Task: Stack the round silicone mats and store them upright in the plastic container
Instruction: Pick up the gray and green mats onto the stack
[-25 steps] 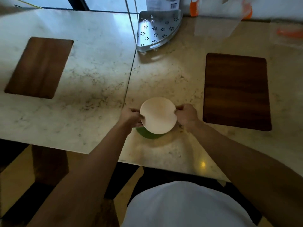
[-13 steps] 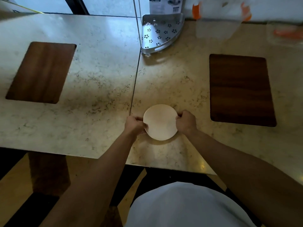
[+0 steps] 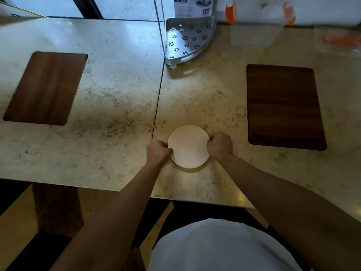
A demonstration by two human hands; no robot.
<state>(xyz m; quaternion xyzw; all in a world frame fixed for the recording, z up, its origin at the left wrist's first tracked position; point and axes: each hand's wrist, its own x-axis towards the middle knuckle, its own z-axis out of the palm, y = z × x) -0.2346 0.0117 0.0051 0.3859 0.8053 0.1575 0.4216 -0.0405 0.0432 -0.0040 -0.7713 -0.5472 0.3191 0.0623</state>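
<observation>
A round cream silicone mat point(image 3: 188, 146) lies near the front edge of the marble table point(image 3: 121, 94), topmost of a stack whose lower mats are hidden under it. My left hand point(image 3: 158, 151) grips the stack's left rim and my right hand point(image 3: 220, 144) grips its right rim, fingers curled around the edges. The clear plastic container point(image 3: 256, 26) with orange clips stands at the far back right, well away from both hands.
A perforated metal corner rack point(image 3: 187, 41) stands at the back centre. Dark wooden inlays sit at the left point(image 3: 46, 88) and right point(image 3: 283, 106) of the table. A clear lid with an orange part point(image 3: 340, 41) lies far right. A seam point(image 3: 158, 94) runs between the two tabletops.
The cream mat came down over the green mat, which no longer shows. Both hands stay on the rims, and the view has tilted slightly.
</observation>
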